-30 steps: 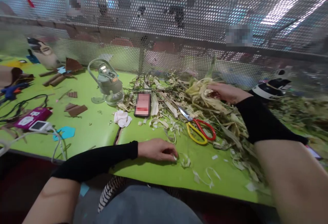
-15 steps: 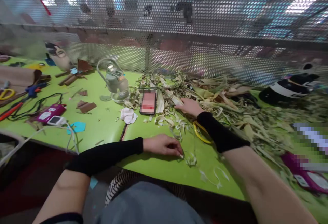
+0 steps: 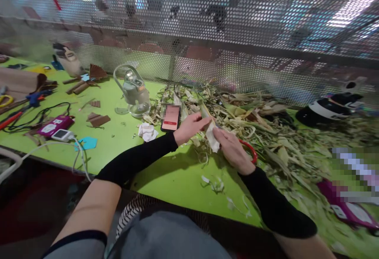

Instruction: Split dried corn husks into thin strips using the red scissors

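Both hands clamped on one husk strip

We pinch a pale husk strip (image 3: 212,138) between left hand (image 3: 191,127) and right hand (image 3: 233,152); no label is legible on the phone (image 3: 171,118).

Craft workshop, green workbench (image 3: 166,180), perforated metal screen (image 3: 207,22), husk scraps (image 3: 266,132)

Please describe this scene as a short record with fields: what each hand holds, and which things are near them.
left hand: left hand pinches the upper end of a pale husk strip
right hand: right hand grips the same strip lower down
under right hand: scissors, only a red handle loop shows
behind hands: husk pile
left of hands: phone, crumpled tissue, small fan
surface: green table
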The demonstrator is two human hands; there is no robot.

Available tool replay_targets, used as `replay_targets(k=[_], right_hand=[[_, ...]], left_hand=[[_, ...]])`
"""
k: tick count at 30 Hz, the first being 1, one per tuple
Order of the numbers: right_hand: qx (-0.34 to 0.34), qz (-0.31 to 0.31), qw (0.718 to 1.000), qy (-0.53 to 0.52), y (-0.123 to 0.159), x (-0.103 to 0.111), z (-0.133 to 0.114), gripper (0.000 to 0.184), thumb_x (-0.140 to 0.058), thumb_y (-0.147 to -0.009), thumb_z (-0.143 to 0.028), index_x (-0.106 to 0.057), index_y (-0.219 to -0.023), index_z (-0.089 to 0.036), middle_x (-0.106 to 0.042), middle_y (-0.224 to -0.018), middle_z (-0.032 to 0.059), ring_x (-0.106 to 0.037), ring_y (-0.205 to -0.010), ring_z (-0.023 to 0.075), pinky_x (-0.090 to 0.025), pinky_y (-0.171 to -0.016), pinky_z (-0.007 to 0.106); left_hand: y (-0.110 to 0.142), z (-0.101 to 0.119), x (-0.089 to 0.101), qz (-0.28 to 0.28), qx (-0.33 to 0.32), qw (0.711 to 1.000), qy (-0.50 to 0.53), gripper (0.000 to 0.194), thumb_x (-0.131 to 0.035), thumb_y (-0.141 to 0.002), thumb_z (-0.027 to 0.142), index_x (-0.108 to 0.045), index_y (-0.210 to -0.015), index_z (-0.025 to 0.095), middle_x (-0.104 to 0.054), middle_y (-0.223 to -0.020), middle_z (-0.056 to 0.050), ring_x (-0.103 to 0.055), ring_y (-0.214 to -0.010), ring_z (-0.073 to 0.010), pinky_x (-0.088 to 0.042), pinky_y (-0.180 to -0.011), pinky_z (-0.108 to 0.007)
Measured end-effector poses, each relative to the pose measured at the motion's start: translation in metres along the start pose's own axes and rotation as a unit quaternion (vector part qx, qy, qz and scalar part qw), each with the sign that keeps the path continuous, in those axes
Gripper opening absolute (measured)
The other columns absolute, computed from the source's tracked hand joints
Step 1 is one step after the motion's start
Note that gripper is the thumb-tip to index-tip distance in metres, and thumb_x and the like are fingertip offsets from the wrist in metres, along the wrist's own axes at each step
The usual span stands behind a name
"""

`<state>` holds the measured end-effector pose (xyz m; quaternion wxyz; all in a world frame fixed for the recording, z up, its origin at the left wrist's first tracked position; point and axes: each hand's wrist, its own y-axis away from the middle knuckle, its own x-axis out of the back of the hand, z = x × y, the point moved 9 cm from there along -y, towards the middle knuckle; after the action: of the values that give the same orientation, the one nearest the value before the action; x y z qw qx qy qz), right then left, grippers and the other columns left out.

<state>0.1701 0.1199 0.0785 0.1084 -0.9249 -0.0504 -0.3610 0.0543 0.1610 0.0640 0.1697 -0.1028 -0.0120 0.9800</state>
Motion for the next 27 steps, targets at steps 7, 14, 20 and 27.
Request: replay_targets(k=[7,14,20,27], right_hand=[[0.027,0.091,0.995,-0.010,0.000,0.016,0.001,0.039,-0.057,-0.088,-0.059,-0.053,-0.075,-0.023,-0.053,-0.065,-0.0009,-0.046,-0.061,0.0157,-0.036,-0.059,0.030],[0.025,0.048,0.998,-0.045,0.001,0.008,0.010,0.039,-0.043,-0.095,-0.054,-0.045,-0.070,-0.023,-0.051,-0.068,0.0002,-0.047,-0.065,0.0167,-0.036,-0.059,0.030],[0.036,-0.029,0.997,-0.058,0.002,-0.006,0.009,0.042,-0.042,-0.096,-0.056,-0.041,-0.069,-0.024,-0.047,-0.062,-0.0020,-0.046,-0.059,0.0156,-0.036,-0.057,0.030],[0.057,-0.118,0.990,-0.047,0.011,-0.020,-0.002,0.042,-0.049,-0.093,-0.049,-0.036,-0.062,-0.023,-0.040,-0.057,-0.0048,-0.035,-0.053,0.0113,-0.027,-0.053,0.028]], left_hand=[[0.004,0.017,-0.002,0.032,-0.073,0.986,-0.148,0.037,-0.072,-0.083,0.034,-0.045,-0.064,0.017,-0.040,-0.061,0.008,-0.035,-0.061,-0.0062,-0.027,-0.058,-0.023],[0.007,0.015,-0.011,-0.012,0.007,1.000,-0.017,0.003,-0.055,-0.088,0.013,-0.057,-0.087,0.015,-0.057,-0.077,0.004,-0.049,-0.063,-0.0059,-0.036,-0.060,-0.020],[0.002,0.018,-0.012,0.026,-0.032,0.999,-0.016,0.016,-0.054,-0.093,0.015,-0.051,-0.077,0.015,-0.048,-0.067,0.006,-0.040,-0.060,-0.0055,-0.030,-0.058,-0.021],[-0.004,0.011,-0.011,0.066,-0.048,0.996,-0.020,0.014,-0.057,-0.094,0.016,-0.049,-0.082,0.016,-0.050,-0.067,0.006,-0.045,-0.062,-0.0055,-0.035,-0.061,-0.020]])
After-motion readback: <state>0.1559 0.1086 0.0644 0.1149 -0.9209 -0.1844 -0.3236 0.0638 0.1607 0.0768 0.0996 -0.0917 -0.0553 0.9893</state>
